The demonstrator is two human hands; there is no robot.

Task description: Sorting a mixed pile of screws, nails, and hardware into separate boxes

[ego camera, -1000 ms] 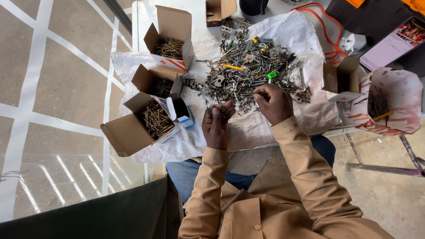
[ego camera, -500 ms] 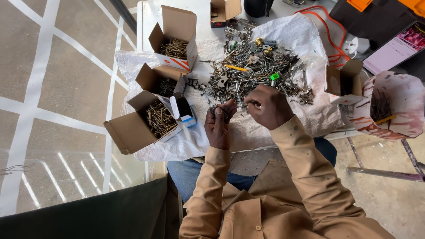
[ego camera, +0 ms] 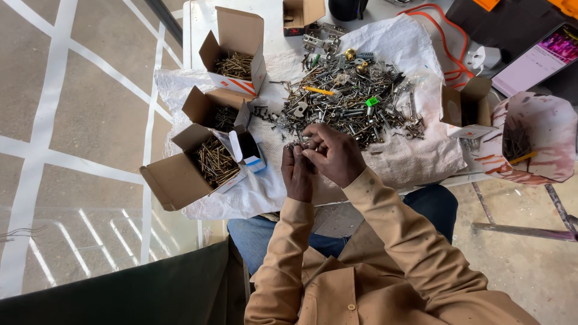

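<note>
Hands together over the near edge of the screw pile (ego camera: 349, 99), small metal pieces between them.

Left hand (ego camera: 298, 174) cupped, fingers narrow around a few small screws (ego camera: 299, 144); right hand (ego camera: 334, 153) pinched shut on one of them, exact piece too small to tell. Open cardboard box (ego camera: 211, 162) of screws sits just left. Risk: loose pinch above the white cloth (ego camera: 415, 159); a slipped screw would likely drop back into the mixed pile or roll off the table edge.

Tan floor (ego camera: 78, 108) with white painted lines; daylight; white table (ego camera: 198, 24); dark panel (ego camera: 120, 295) at lower left.
</note>
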